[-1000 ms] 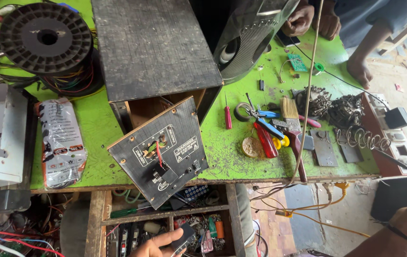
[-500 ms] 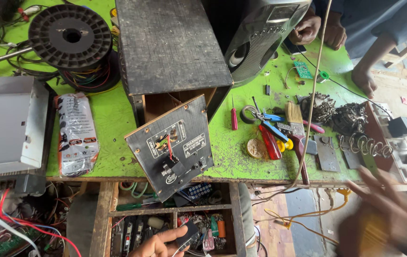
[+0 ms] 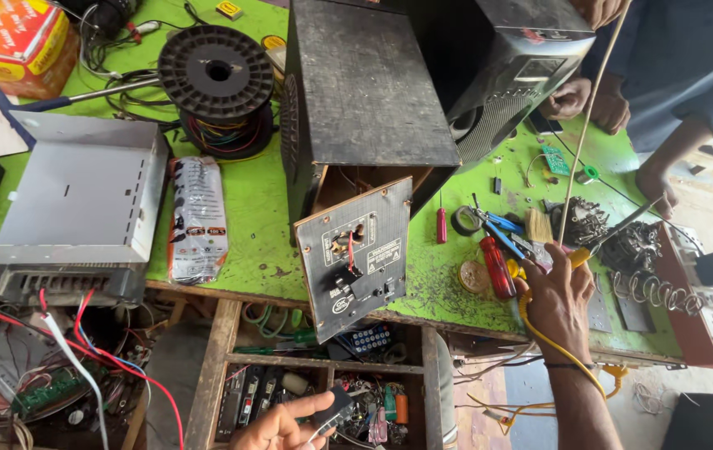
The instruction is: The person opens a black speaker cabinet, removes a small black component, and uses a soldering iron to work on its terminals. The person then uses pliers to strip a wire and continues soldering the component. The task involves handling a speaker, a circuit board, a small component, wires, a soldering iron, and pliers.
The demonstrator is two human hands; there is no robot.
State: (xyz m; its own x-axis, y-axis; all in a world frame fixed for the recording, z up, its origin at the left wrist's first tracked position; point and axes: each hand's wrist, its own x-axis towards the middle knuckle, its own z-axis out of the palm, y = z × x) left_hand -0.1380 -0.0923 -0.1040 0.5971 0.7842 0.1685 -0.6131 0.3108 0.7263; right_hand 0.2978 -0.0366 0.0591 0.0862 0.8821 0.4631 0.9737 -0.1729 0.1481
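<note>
The soldering iron, with its yellow handle and yellow cord, lies at the right end of the green workbench, and my right hand is closed around its handle there, fingers curled over, the metal tip pointing up and right toward a tangle of coiled wire and parts. The cord runs back along my forearm and hangs off the bench edge. Just left of that hand I see a red-handled screwdriver, blue-handled pliers and a small brush, all close together on the bench.

My left hand is well apart from the iron, low in the view below the bench front, palm up, with fingers pinching a small dark component over an open shelf full of odd parts.

Between the two hands a dark rear panel with sockets and a red wire leans out of a black speaker box. Further left lie a silver packet, a grey metal chassis and a black wire spool. Another person's hands rest at the bench's far right, beside a second grey speaker cabinet.
</note>
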